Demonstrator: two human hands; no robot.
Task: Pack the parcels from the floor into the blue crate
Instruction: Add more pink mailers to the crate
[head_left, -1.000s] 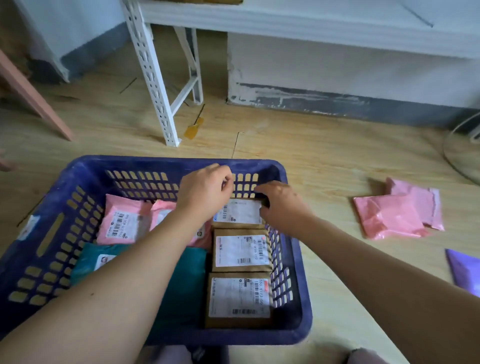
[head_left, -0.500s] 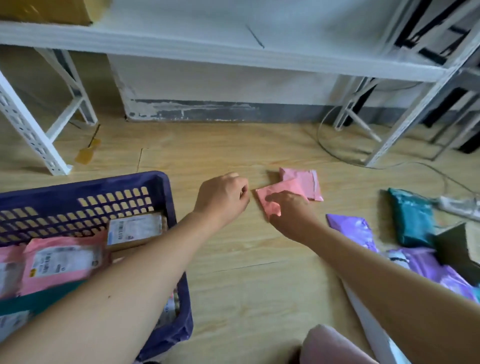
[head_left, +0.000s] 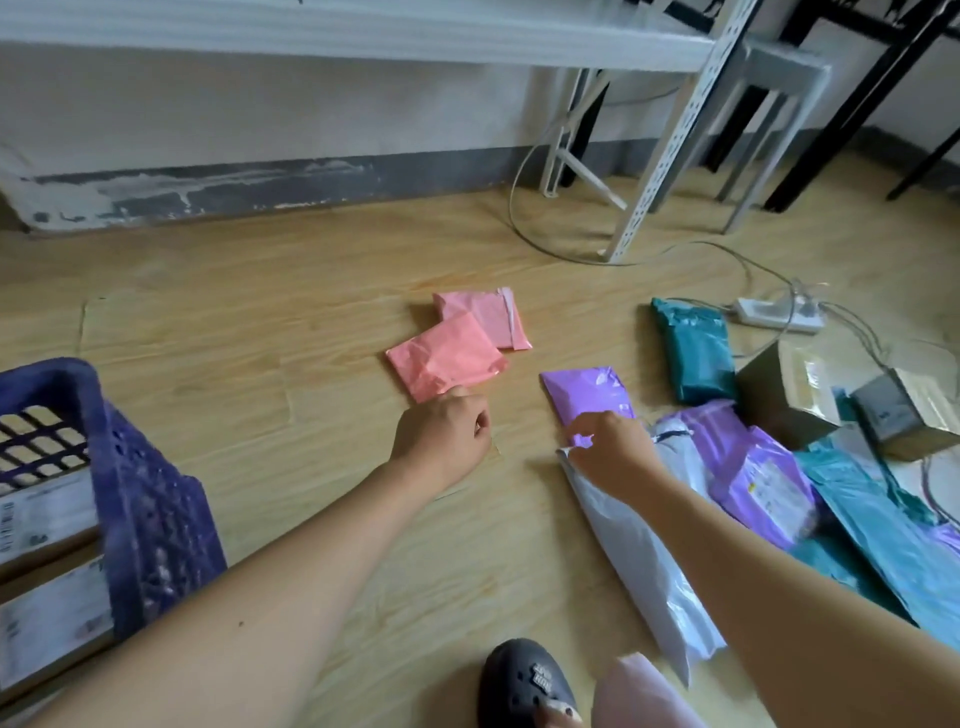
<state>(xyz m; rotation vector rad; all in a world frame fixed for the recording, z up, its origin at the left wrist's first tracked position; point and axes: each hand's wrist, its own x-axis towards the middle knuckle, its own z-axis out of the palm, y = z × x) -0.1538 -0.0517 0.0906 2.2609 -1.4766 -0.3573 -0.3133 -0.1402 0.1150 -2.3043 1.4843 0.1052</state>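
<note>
— Left hand, fingers curled, sits at the near corner of the pink parcel; gripping or only touching, I can't tell. Right hand pinches the near end of the purple parcel.
— What could go wrong?
— Slick film, pinched at one edge: either might slip out short of the blue crate, standing on the floor at left.

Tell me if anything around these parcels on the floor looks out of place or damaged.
A white power strip with loose cables lies on the floor right behind the teal parcel, an odd spot for a packing area. The wall's grey base looks scuffed and peeling.
</note>
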